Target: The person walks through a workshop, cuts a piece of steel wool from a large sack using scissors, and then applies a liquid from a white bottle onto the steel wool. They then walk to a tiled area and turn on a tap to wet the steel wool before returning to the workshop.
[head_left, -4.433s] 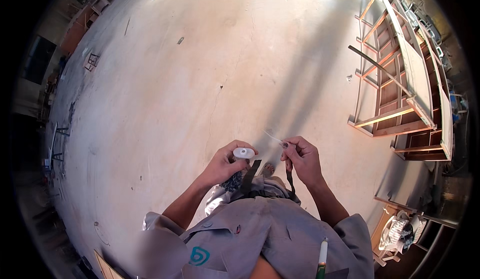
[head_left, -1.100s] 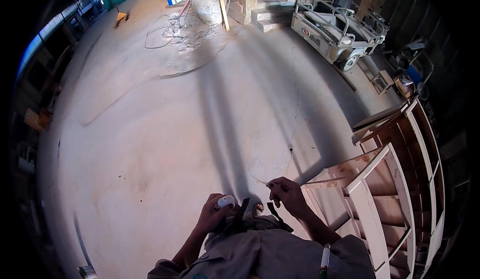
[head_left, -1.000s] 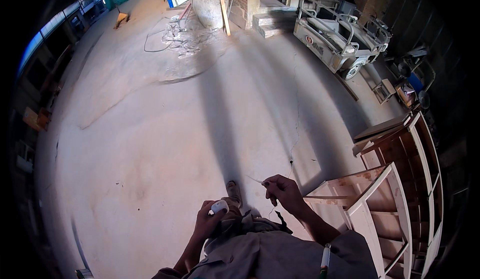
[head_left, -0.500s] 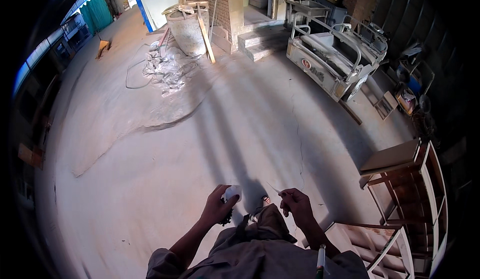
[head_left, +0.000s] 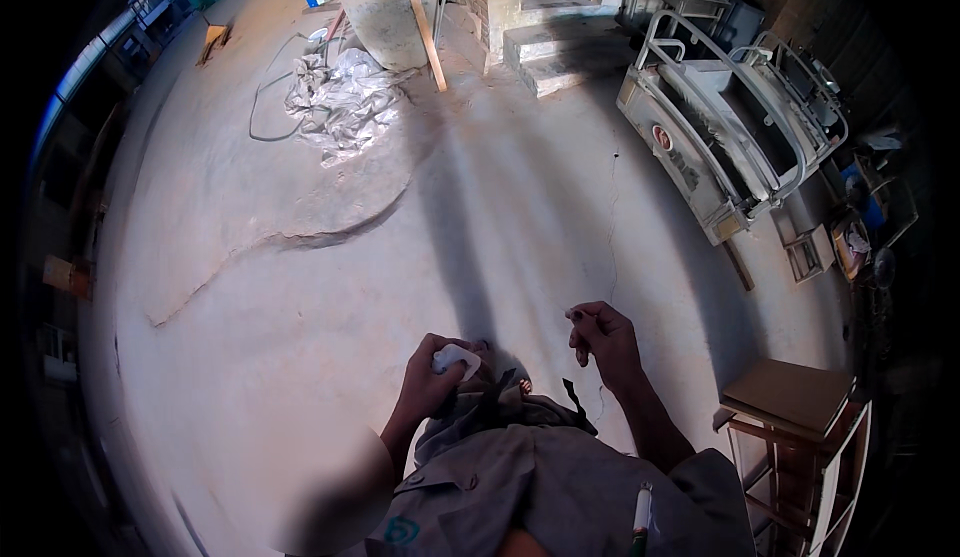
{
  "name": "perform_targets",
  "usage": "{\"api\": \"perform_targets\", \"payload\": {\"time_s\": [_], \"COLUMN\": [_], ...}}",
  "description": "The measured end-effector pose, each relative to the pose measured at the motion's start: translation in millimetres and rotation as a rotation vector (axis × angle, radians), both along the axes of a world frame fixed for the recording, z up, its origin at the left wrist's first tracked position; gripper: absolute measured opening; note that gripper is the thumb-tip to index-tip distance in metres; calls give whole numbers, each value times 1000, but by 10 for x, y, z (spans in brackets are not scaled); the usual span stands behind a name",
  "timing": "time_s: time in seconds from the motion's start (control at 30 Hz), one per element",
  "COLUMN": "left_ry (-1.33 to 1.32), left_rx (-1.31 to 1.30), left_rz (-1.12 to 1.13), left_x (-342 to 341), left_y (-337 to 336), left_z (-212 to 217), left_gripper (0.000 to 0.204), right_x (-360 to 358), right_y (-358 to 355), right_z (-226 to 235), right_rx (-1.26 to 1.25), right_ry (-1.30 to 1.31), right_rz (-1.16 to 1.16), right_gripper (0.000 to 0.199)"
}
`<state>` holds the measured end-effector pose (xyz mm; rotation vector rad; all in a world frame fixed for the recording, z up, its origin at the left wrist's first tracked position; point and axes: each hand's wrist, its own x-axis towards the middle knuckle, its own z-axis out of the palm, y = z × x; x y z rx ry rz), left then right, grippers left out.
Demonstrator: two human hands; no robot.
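In front of my lap, my left hand (head_left: 425, 372) is closed round a small white, rounded piece (head_left: 455, 359) that looks smooth and slightly see-through; its kind I cannot make out. To the right, apart from it, my right hand (head_left: 605, 345) is raised with thumb and forefinger pinched together. Whatever lies at those fingertips is too small to name. I wear a grey-brown shirt (head_left: 500, 477) with a white pen-like stick (head_left: 641, 517) at the chest.
A metal cart bed with rails (head_left: 700, 137) stands at the right. Near right is a wooden frame (head_left: 800, 427) with a board on top. Ahead are a large tub (head_left: 385, 22), crumpled sheeting (head_left: 345, 102) and concrete steps (head_left: 560, 52). A raised crack (head_left: 330, 239) crosses the floor.
My right hand has risen slightly, and the thin white stick it held no longer shows. My left hand has turned and moved up a little, still holding the white piece. The view has tilted down.
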<state>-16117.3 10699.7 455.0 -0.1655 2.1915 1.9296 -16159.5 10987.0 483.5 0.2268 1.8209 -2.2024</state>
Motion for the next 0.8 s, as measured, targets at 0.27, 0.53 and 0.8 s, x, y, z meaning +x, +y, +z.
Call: {"api": "perform_targets", "payload": {"time_s": [0.27,0.53,0.8], "left_ry": [-5,8,-82], "left_rx": [207,58,88], "left_rz": [-128,-503,-453], "left_x": [-2370,-4816,-6306], "left_y": [123,886,1650], "left_z": [-97,155,-98], "left_gripper": [20,15,18], "right_x": [-2429,-4020,-5800], "right_y": [71,394,951], "right_z": [-48,-242,-547], "right_rx": [-19,-8,5], "right_ry": [34,-76,-196], "right_rz": [-29,-165,-106], "right_gripper": [19,14,19]}}
